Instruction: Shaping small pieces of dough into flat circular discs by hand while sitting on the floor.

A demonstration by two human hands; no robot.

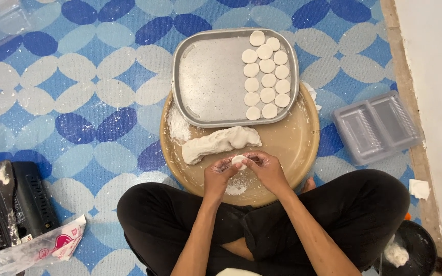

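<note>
Left hand [220, 173] and right hand [265, 166]: fingers pinched together on one small dough disc [239, 161], held just below the dough log [220, 143]. Tray [205, 76] of discs above log.

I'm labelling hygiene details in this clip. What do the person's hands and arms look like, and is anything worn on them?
Both forearms are bare with no sleeves in view. The left hand and right hand wear no gloves, and no rings, watch or bracelets show. White flour dusts the fingers of both hands.
</note>
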